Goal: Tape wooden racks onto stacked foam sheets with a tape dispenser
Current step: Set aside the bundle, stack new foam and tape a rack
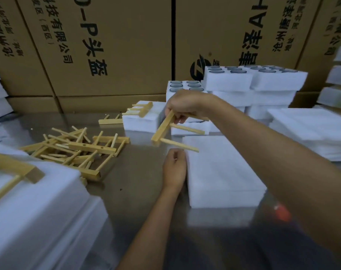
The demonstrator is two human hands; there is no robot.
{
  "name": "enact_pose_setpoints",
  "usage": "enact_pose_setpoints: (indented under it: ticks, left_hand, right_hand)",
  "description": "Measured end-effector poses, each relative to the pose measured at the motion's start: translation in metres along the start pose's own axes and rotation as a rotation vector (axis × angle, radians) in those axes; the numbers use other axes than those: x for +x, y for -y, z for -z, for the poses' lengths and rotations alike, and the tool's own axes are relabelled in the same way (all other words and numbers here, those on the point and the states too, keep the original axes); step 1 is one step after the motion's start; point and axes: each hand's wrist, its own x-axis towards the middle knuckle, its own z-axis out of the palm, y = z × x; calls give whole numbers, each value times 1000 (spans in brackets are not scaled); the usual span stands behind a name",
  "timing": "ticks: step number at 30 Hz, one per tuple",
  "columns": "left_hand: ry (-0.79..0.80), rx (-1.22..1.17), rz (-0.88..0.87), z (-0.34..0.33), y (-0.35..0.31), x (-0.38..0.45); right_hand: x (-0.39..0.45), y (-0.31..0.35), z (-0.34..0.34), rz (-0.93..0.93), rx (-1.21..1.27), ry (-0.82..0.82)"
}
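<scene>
Holding a wooden rack [162, 128] up in the air, the right hand [182, 106] has its fingers curled around the top end of the rack's flat bar. The bar slants down to the left, and two round pegs stick out from it toward the right. The rack hangs just under the right hand and over the far left corner of a foam sheet stack [222, 168], and it does not touch the foam.

The left hand [174, 168] rests on the shiny metal counter [138, 184], right beside the left edge of that foam sheet stack. Its fingers are loosely bent near the stack's far corner, and I cannot tell if they pinch anything. The lower peg of the rack points just above this hand.

A pile of wooden racks [78, 149] lies jumbled on the counter, well to the left of both hands. Behind the held rack sits a smaller foam block [144, 121] with another rack [141, 110] lying on top of it. One more rack [110, 120] lies on the counter just left of that block.

At the near left is a big foam stack [44, 207] with a rack [15, 172] on its top. At the far right lie flat foam sheets [310, 131]. Behind the hands stand foam trays with round holes [251, 76], piled up. Big cardboard boxes [111, 43] with black printed words fill the back. A blurry red thing [281, 211] shows under the right arm.
</scene>
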Motion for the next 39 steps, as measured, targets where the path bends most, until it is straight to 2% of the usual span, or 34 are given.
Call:
enact_pose_setpoints:
  ticks: [5,8,12,16,19,21,22,24,26,29,31,33,35,37,39]
  left_hand:
    - [28,16,-36,-3,3,3]
    - [27,18,-30,-2,5,5]
    - [64,-9,0,-2,2,2]
    - [166,-6,13,-5,-7,0]
    - [173,-28,4,-2,-9,-4]
    - [174,-72,-18,0,-10,-7]
    - [188,-99,-17,0,-11,-8]
    - [246,-150,27,-3,-16,-11]
    - [293,-158,67,-6,-21,-11]
    - [275,-100,78,-9,-20,-11]
    - [243,-103,81,-10,-20,-10]
    - [142,-36,38,-9,-24,-10]
    - [18,130,-109,-9,-36,-12]
    - [-19,229,-305,-18,-54,-24]
    - [49,262,-424,-38,-71,-44]
  right_hand:
    - [-26,-48,27,-10,-121,213]
    - [-34,-77,2,-25,-30,224]
    - [-42,-105,-32,-40,212,31]
    - [-53,-112,-31,19,244,-225]
    - [-67,-129,-20,-227,187,-447]
    - [-83,-141,-23,-452,179,-394]
    - [-90,-146,-30,-497,209,-341]
    - [-101,-151,-47,-462,285,-316]
    - [-108,-149,-54,-390,376,-388]
    - [-121,-140,-41,-348,471,-427]
    - [-142,-145,-26,-351,301,-458]
    - [-173,-159,-12,-444,-90,-527]
    - [-212,-181,-7,-622,-462,-640]
    - [-245,-201,-11,-815,-592,-704]
    - [-259,-214,-23,-877,-613,-698]
